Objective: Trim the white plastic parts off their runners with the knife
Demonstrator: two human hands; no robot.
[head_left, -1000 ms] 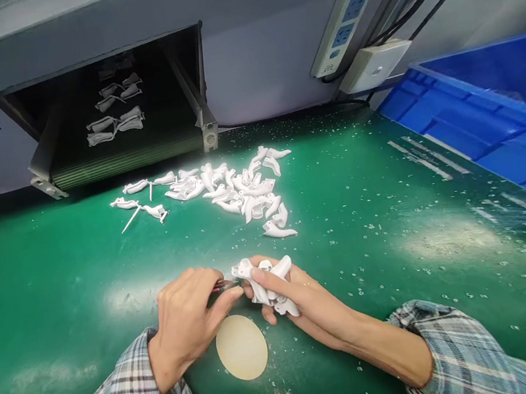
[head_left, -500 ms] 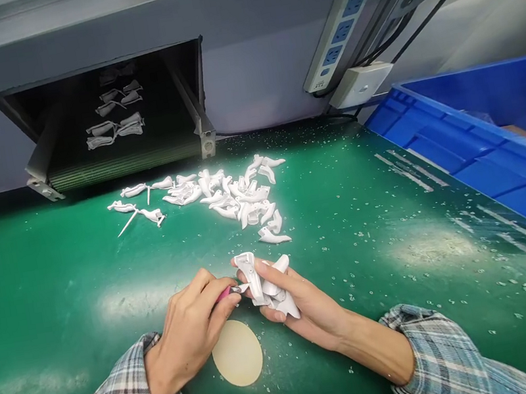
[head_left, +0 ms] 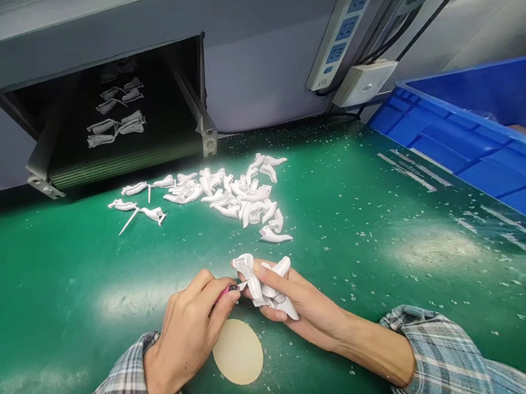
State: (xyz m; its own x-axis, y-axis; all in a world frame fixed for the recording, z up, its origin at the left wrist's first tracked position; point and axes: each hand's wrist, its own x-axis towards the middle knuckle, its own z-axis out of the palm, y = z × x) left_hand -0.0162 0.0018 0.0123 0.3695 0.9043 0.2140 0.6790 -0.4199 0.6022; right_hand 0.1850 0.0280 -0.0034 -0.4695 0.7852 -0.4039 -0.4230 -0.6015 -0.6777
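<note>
The left hand [head_left: 188, 335] had its fingers [head_left: 212, 289] closed on a pink-handled cutter [head_left: 231, 289] (tip at the plastic), above a round beige pad [head_left: 237, 351]; the right hand [head_left: 311, 312] gripped white moulded plastic parts [head_left: 264, 283] over the green surface [head_left: 61, 309].

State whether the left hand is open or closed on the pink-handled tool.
Closed: the left hand pinches the pink-handled tool between thumb and fingers.
</note>
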